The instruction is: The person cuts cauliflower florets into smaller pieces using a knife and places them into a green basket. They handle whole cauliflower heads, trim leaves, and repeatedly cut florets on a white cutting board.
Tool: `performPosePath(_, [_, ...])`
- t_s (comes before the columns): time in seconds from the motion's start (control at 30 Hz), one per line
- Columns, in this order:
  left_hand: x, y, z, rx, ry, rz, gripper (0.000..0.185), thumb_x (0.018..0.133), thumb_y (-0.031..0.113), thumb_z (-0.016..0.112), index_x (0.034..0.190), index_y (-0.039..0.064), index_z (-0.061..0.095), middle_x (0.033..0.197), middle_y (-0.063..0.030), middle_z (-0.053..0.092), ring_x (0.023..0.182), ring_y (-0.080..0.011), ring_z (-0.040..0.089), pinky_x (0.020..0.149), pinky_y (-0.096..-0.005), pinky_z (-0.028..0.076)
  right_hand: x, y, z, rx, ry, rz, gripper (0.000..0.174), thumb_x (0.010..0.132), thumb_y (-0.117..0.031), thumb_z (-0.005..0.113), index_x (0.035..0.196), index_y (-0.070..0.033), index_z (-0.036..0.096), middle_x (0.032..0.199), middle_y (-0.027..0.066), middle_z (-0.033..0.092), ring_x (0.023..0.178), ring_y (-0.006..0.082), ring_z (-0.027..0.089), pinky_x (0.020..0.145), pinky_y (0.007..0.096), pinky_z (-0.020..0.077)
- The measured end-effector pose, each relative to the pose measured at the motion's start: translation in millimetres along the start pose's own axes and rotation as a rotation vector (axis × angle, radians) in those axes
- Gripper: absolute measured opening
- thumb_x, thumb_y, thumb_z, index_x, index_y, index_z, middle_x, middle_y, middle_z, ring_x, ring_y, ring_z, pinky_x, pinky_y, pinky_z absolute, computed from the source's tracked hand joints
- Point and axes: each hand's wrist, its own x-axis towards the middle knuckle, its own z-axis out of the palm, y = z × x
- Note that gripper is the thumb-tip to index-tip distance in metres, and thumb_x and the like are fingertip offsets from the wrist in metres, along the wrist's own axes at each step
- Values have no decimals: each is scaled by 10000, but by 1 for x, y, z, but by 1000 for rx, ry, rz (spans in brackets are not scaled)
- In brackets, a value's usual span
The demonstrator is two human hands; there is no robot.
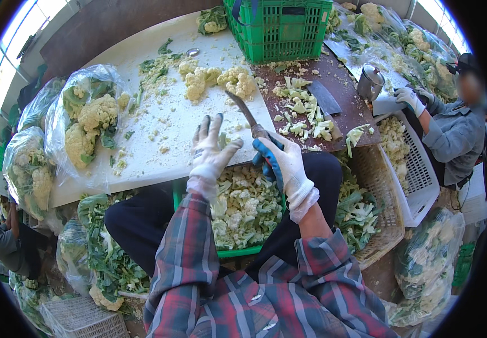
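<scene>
My right hand (283, 162), in a white glove with blue on the palm side, grips the handle of a curved knife (245, 109). Its blade points up and to the left over the white board (159, 114). Gloved as well, my left hand (210, 145) holds nothing and has its fingers spread above the board's near edge. Cauliflower pieces (241, 81) lie on the board beyond the knife tip. Below my hands, between my knees, a green crate (241, 253) is filled with cut cauliflower florets (247, 211).
A cleaver (324, 97) and cut stems (296, 103) lie on the brown board to the right. A tall green crate (281, 29) stands behind. Bagged cauliflowers (89, 122) sit left. A basket (378, 186) holds leaves beside my right knee. Another person (455, 122) works at the right.
</scene>
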Motion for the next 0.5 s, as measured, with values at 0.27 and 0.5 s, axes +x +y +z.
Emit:
performPosePath(0.27, [10, 1, 34, 153, -367, 326, 301, 874, 340, 783, 1125, 175, 789, 1278, -92, 716, 1166, -343, 647, 1041, -442, 512, 21, -14, -26, 314, 156, -97, 238, 989, -267, 741, 1093, -55, 709, 748, 46, 686, 475, 68, 539, 404, 237, 395])
performPosePath(0.5, [81, 38, 14, 16, -165, 294, 554, 879, 342, 824, 1359, 104, 681, 1360, -168, 652, 1287, -346, 579, 1110, -445, 470, 11, -23, -29, 414, 137, -6, 407, 1078, -239, 604, 1408, -2, 604, 795, 65, 676, 486, 73, 533, 428, 221, 417])
